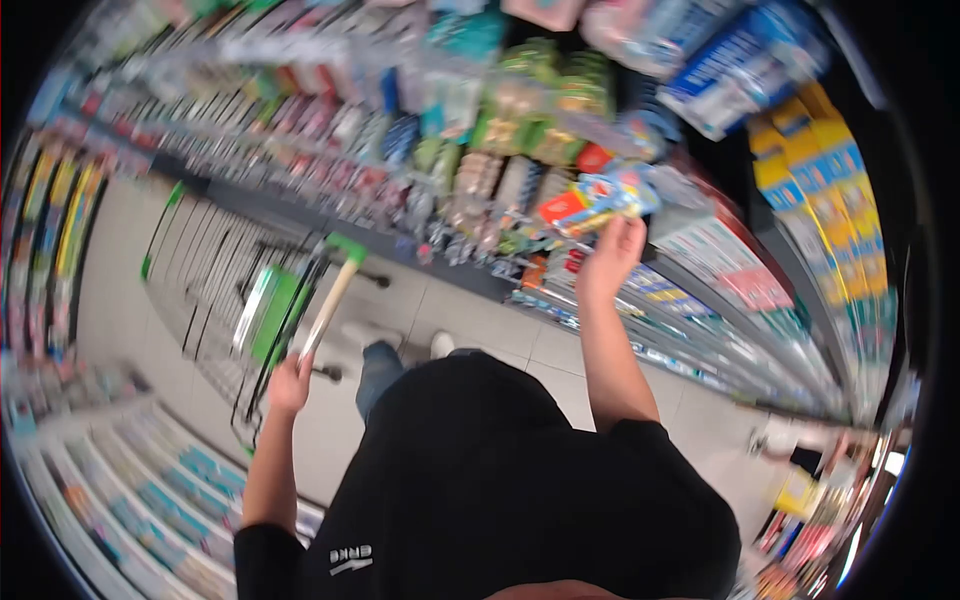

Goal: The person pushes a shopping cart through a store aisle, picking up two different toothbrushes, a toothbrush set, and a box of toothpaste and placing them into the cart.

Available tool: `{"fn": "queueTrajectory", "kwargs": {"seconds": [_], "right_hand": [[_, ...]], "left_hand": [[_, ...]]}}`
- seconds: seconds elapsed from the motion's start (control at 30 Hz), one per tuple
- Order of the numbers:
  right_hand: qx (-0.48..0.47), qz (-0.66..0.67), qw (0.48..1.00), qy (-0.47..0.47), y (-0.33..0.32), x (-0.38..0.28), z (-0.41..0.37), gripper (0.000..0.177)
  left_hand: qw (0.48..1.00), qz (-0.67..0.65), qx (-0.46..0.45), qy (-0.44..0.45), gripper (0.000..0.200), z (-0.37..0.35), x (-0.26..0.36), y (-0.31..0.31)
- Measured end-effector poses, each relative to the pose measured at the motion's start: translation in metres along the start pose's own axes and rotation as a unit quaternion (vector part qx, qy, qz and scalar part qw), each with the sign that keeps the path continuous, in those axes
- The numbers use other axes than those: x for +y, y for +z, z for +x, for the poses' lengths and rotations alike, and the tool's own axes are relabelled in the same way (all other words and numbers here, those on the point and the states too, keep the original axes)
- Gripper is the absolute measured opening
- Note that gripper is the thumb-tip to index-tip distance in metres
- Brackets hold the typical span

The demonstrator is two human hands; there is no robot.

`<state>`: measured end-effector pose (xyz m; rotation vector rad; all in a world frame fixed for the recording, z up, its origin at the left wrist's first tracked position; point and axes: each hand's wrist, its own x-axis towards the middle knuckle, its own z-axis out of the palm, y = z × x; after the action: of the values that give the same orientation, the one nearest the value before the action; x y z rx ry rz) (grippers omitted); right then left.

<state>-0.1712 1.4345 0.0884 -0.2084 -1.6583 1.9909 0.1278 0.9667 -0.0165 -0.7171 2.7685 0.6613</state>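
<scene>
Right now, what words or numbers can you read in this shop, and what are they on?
"ENKE", roughly: white letters, upside down, on the black shirt.
On the packet in the right hand: print too blurred.
On the shelf goods: all too blurred.
On the cart handle under the left hand: no text.

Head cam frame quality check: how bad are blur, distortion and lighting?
Head view: heavy fisheye bending, with black corners. The shelves are smeared by motion blur and their labels are unreadable. The right hand and the packet it holds are soft. The left hand on the cart handle is a bit sharper. Lighting is even, with no hard shadows.
</scene>
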Motion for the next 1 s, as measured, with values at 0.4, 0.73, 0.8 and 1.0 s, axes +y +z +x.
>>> {"fn": "queueTrajectory", "kwargs": {"seconds": [0.4,0.73,0.8,1.0], "right_hand": [[-0.333,0.044,0.904,0.265,0.065,0.038,-0.153,0.013],[-0.553,0.039,0.745,0.371,0.149,0.049,-0.247,0.017],[-0.567,0.019,0.726,0.389,0.150,0.059,-0.254,0.018],[-0.717,-0.190,0.550,-0.383,0.124,0.092,-0.230,0.017]], "left_hand": [[0.995,-0.047,-0.070,-0.054,0.058,-0.051,0.063,0.004],[0.732,-0.661,0.158,-0.050,0.033,-0.068,0.067,0.045],[0.591,-0.786,0.165,-0.079,0.033,-0.070,0.069,0.042],[0.613,-0.754,0.170,-0.165,0.031,-0.066,-0.004,0.070]]}}
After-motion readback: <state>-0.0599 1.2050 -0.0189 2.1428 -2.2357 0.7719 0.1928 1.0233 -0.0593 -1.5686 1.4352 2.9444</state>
